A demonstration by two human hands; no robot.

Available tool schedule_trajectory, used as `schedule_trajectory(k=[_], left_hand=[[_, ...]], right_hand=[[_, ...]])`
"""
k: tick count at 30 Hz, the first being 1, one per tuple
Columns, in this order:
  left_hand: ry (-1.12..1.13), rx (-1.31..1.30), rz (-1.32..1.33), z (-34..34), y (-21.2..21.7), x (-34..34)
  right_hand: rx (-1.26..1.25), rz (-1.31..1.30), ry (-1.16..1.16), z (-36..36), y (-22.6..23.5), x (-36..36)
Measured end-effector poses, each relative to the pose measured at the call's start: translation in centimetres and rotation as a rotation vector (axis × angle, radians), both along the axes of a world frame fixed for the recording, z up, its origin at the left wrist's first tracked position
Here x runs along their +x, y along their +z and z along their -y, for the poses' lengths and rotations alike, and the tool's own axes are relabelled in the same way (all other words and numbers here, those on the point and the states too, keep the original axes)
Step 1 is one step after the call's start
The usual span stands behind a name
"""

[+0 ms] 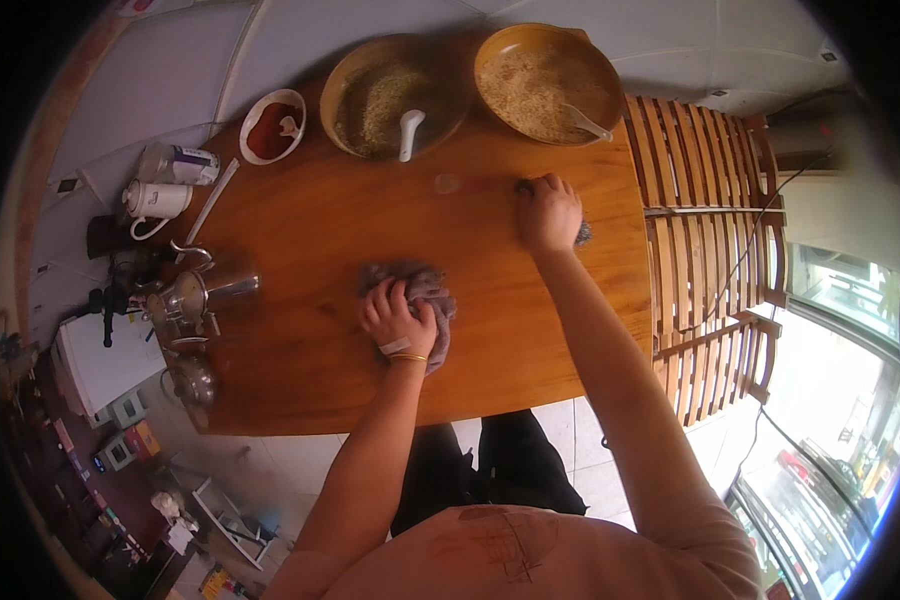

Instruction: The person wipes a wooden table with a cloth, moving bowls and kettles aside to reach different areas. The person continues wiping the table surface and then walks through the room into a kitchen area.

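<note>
A wooden table [310,215] fills the view in front of me. At its far edge, about twelve o'clock, sit two wide bowls of grain: the left bowl [355,70] and the right bowl [595,60], each with a white spoon. A small red bowl [273,127] sits at eleven. Metal teapots [205,292] stand at nine. My left hand [398,318], centre, is closed on a grey cloth [425,285] pressed to the table. My right hand [547,212], at one o'clock, curls over a dark scrubber [583,233], mostly hidden.
</note>
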State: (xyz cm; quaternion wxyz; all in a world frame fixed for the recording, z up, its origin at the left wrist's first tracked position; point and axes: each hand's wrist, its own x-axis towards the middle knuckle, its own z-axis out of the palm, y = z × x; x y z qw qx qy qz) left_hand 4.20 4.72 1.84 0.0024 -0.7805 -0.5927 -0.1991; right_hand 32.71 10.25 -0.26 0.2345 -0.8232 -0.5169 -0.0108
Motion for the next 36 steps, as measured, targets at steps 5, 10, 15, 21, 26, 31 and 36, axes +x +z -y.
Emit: schedule_trajectory(k=[5, 10, 15, 21, 26, 31, 36], left_hand=[[0.0, 0.013, 0.017, -0.2, 0.2, 0.0], [-0.005, 0.008, 0.035, -0.3, 0.3, -0.1], [0.002, -0.004, 0.039, -0.4, 0.4, -0.2], [-0.004, -0.021, 0.073, -0.4, 0.6, -0.2], [-0.004, -0.012, 0.089, -0.4, 0.7, -0.4], [0.003, -0.045, 0.098, -0.3, 0.5, -0.4], [0.013, -0.039, 0.112, -0.4, 0.4, -0.3]], right_hand=[[-0.014, 0.28, -0.079, -4.9, -1.2, -8.6], [-0.212, 0.139, 0.352, -7.3, 2.4, -13.1], [-0.074, 0.089, -0.153, -9.6, 2.5, -8.7], [-0.071, -0.011, -0.135, -11.5, 0.4, -10.5], [-0.211, -0.043, -0.18, -13.2, 0.0, -8.1], [-0.129, -0.068, -0.217, -13.8, -1.0, -8.0], [-0.37, -0.079, 0.132, -11.3, 1.3, -13.6]])
